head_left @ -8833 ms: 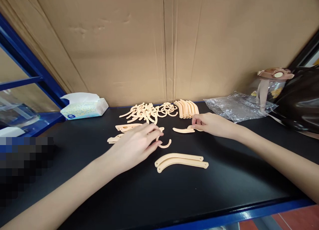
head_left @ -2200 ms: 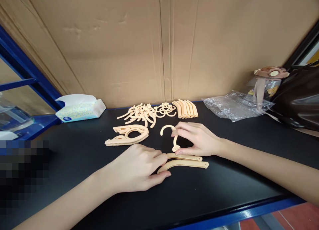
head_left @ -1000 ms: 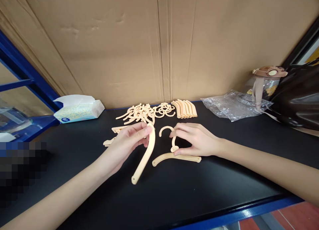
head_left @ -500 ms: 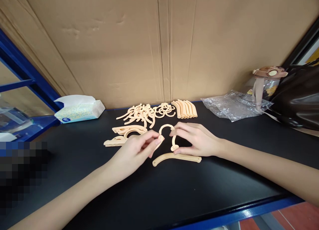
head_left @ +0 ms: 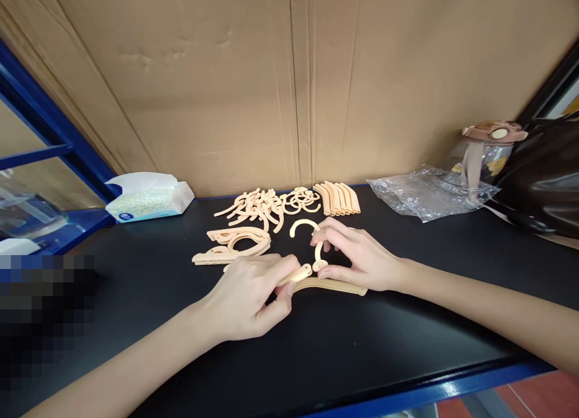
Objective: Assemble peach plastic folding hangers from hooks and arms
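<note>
My left hand [head_left: 251,294] is closed round a peach plastic hanger arm [head_left: 296,275], its rounded end poking out beside the base of a hook piece [head_left: 312,240]. My right hand [head_left: 357,258] pinches that hook piece upright with thumb and fingers, over a second curved arm [head_left: 337,287] lying flat on the black table [head_left: 362,345]. The two hands nearly touch at the hook's base.
Finished peach hangers [head_left: 233,246] lie left of my hands. Behind are a loose heap of hooks and arms [head_left: 266,204] and a neat row of arms [head_left: 339,198]. A tissue pack [head_left: 149,198] sits back left; a clear plastic bag [head_left: 429,192], a bottle [head_left: 491,149] and a dark bag [head_left: 547,183] sit right.
My left hand lifted one arm off the table, swung it up, then brought it down to the hook's base. My right hand kept hold of the hook throughout.
</note>
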`<action>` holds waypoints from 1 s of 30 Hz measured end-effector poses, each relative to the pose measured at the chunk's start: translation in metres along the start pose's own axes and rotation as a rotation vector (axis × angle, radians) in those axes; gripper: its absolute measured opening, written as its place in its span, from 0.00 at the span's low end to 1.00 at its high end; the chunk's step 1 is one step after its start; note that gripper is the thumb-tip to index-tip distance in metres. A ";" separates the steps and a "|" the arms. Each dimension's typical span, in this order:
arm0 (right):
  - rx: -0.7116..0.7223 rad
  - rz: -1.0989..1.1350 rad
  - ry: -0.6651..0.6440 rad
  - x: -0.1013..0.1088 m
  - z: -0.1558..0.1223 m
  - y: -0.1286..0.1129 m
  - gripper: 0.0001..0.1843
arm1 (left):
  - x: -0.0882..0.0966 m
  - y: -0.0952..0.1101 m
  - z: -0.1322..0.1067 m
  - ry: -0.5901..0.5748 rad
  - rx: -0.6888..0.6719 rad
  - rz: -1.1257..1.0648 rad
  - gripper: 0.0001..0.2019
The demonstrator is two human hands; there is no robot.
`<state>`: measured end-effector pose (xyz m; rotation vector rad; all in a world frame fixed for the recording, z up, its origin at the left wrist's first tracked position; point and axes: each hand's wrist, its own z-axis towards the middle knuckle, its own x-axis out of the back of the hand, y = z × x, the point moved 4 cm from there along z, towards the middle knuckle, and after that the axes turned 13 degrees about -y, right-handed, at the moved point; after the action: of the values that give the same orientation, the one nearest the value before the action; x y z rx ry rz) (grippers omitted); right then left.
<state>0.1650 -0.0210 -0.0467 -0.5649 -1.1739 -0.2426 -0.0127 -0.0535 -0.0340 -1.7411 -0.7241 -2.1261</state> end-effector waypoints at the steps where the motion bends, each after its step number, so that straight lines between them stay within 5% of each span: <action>1: -0.009 0.023 -0.006 0.000 0.000 -0.001 0.18 | 0.000 0.000 0.000 -0.009 0.005 0.004 0.07; 13: -0.009 0.224 -0.049 -0.004 0.001 0.004 0.15 | -0.002 -0.001 0.003 -0.040 -0.007 0.056 0.06; 30: 0.016 -0.045 -0.147 -0.004 0.000 -0.005 0.22 | -0.009 0.002 0.002 -0.020 -0.045 0.194 0.09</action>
<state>0.1607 -0.0258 -0.0490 -0.5499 -1.3311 -0.2330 -0.0083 -0.0550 -0.0419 -1.7792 -0.4940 -2.0117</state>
